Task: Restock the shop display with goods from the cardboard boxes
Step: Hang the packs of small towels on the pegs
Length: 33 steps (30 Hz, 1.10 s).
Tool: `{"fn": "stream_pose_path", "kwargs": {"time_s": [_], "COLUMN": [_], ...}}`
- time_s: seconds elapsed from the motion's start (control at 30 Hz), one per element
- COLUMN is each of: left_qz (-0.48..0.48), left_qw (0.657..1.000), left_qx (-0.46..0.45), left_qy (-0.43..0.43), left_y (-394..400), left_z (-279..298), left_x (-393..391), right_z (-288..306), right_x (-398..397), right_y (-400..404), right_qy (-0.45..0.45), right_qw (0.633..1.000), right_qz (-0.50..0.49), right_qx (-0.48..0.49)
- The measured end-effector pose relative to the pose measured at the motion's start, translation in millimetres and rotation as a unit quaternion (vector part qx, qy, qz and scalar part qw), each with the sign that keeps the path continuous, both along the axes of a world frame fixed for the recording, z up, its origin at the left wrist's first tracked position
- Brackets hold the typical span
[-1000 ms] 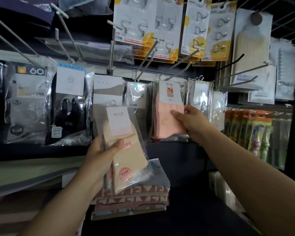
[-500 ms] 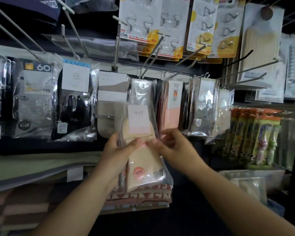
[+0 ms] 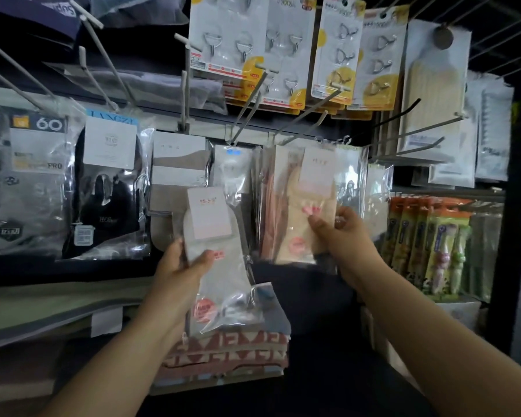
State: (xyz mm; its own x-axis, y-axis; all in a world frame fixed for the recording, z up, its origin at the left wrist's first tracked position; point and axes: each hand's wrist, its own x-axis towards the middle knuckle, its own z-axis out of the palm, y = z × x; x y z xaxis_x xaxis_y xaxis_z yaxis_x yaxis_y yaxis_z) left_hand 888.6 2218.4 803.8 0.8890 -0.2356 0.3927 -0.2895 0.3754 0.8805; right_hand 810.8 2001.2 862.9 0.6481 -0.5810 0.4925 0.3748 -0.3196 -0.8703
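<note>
My left hand [image 3: 179,278] grips a clear packet of pale grey socks [image 3: 220,266] with a white label, held upright in front of the display. My right hand [image 3: 343,236] pinches the lower part of a beige sock packet [image 3: 306,212] and holds it up against the pink and brown sock packets [image 3: 271,206] that hang from a peg hook [image 3: 307,115]. Whether the beige packet hangs on the hook I cannot tell.
Black and grey sock packs [image 3: 73,182] hang at the left. Carded metal hooks [image 3: 289,49] hang above, with several bare peg hooks sticking out. Toothbrush packs [image 3: 430,242] stand at the right. A folded patterned cloth stack [image 3: 226,353] lies below my hands.
My right hand took the beige packet off the stack in my left hand and lifted it up right to the hanging socks. A pale grey packet now shows in my left hand.
</note>
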Motion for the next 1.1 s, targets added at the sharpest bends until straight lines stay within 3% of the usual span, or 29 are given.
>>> {"fn": "stream_pose_path", "kwargs": {"time_s": [0.17, 0.37, 0.43, 0.5, 0.57, 0.6, 0.67, 0.8, 0.9, 1.03, 1.1], "left_qz": [-0.002, -0.001, 0.0, -0.009, -0.011, -0.011, -0.019, -0.084, -0.11, -0.054, -0.045], "left_qw": [1.0, 1.0, 1.0, 1.0, 1.0, 1.0, 1.0, 0.996, 0.991, 0.993, 0.995], "left_qx": [-0.006, 0.001, 0.001, -0.002, -0.005, -0.006, -0.005, -0.007, 0.029, 0.05, 0.037], "left_qy": [-0.003, 0.003, 0.005, 0.006, 0.0, -0.004, -0.011, -0.033, -0.063, -0.089, -0.076], "left_y": [-1, -2, -4, -6, -8, -10, -15, -27, -34, -31, -27], "left_z": [2, -2, -4, -4, -3, -3, -1, 2, 2, 4, 5], "left_x": [1, 3, 4, 2, 0, 0, -2, -12, -15, -10, -9], "right_z": [27, 13, 3, -11, -26, -33, -42, -47, -45, -32, -17], "right_x": [13, 18, 19, 19, 12, 7, 1, 4, 4, -3, -4], "right_y": [2, -7, -12, -11, 0, 8, 27, 53, 52, 28, 13], "right_qy": [0.01, 0.034, 0.053, 0.091, 0.06, 0.021, -0.015, 0.056, 0.032, -0.001, 0.009], "right_qw": [0.998, 0.991, 0.994, 0.992, 0.971, 0.961, 0.959, 0.98, 0.987, 1.0, 1.0], "right_qz": [0.06, 0.133, 0.095, -0.033, -0.167, -0.192, -0.146, 0.046, 0.052, 0.012, -0.002], "right_qx": [-0.01, 0.002, -0.016, -0.086, -0.162, -0.199, -0.243, -0.184, -0.152, -0.016, 0.003]}}
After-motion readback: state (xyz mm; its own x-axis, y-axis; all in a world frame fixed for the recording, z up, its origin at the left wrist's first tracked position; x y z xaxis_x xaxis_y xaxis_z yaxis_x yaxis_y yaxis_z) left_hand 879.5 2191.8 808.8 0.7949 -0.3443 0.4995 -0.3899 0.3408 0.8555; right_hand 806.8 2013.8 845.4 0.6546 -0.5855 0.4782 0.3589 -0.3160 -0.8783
